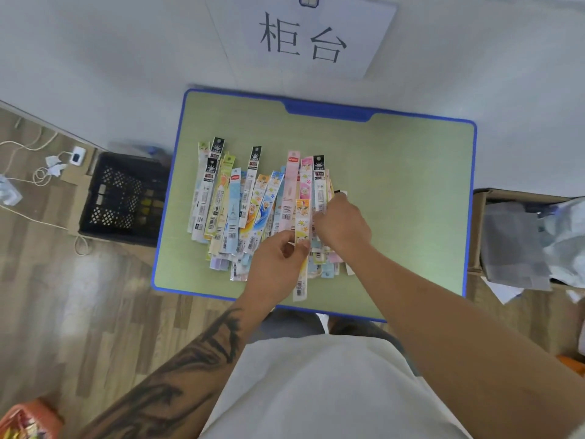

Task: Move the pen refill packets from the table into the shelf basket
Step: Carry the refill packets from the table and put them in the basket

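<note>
Green and smooth, the worktop [411, 185] was a flat rectangle with a blue rim and round corners. A blue bump sat in the middle of its far edge. On it lay a heap of packets [240, 204], long thin strips of shiny plastic, spread side by side like a fan. Some had black tops, some were pink, blue or yellow, and many had little cartoon pictures and bar codes.

The left hand [278, 264] pinched one packet [301, 248] between thumb and fingers, near the middle of the strip. That packet pointed up and down across the near end of the heap. The right hand [342, 226] lay on the right side of the heap with its fingers curled down into the packets. I could not tell if it had hold of any. It hid the packets under it.

Left of the worktop, on the wooden floor, stood a black plastic basket [123, 198] with holes in a criss-cross pattern. White cables [34, 172] curled on the floor beside it. A white paper sign [304, 36] with big black writing hung on the wall behind. A brown cardboard box [519, 242] with grey stuff inside sat to the right.
</note>
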{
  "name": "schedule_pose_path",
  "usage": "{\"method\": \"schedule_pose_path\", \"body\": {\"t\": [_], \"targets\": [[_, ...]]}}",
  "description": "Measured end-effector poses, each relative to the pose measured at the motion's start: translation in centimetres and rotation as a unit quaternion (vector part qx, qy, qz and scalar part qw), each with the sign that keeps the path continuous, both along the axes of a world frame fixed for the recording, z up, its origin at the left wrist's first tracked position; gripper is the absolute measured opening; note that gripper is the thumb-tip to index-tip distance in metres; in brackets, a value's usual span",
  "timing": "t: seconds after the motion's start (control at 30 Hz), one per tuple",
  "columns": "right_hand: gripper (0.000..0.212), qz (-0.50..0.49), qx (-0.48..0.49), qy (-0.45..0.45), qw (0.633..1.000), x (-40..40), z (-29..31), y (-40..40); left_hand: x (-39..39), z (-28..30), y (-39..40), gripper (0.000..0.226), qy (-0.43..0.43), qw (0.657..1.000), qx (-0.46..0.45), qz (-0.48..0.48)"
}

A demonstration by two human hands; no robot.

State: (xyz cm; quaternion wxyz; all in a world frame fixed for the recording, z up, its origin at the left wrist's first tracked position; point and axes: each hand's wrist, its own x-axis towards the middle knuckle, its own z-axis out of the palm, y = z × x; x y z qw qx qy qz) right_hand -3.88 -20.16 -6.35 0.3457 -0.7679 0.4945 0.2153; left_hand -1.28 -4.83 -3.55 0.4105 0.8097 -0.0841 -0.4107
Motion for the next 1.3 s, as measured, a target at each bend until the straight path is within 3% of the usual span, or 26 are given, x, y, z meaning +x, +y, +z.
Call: {"method": "schedule_pose_path", "body": {"t": [0.13, 0.23, 0.4, 0.63, 1.03, 1.3], "targets": [[0.008, -0.09, 0.059, -0.035, 0.994, -0.1, -0.6, -0.1, 0.3, -1.0, -0.1, 0.032, 0.007, 1.0, -0.01, 0.002], [0.022, -0.158, 0.086, -0.073, 0.981, -1.2, -0.3, -0.2, 0.6, -1.6, -1.0, 0.03, 0.018, 0.999, -0.026, 0.003], [0.026, -0.284, 0.145, -0.152, 0.936, -4.9, 1.9, -0.2, 1.3, -1.5, -2.1, 0.042, -0.001, 1.0, -0.016, -0.01], [0.017, -0.337, 0.201, -0.267, 0.88, -12.8, 7.1, 0.2, -2.0, 2.7, -6.0, 0.015, 0.044, 0.998, -0.027, -0.044], [0.009, -0.472, 0.129, -0.394, 0.778, -38.9, 11.5, 2.3, -24.9, 8.5, -10.9, 0.019, 0.033, 0.963, -0.087, -0.252], [0.016, -0.605, 0.079, -0.445, 0.655, -57.7, 11.4, 5.8, -43.2, 9.5, -13.0, 0.029, 0.025, 0.908, -0.094, -0.407]]}}
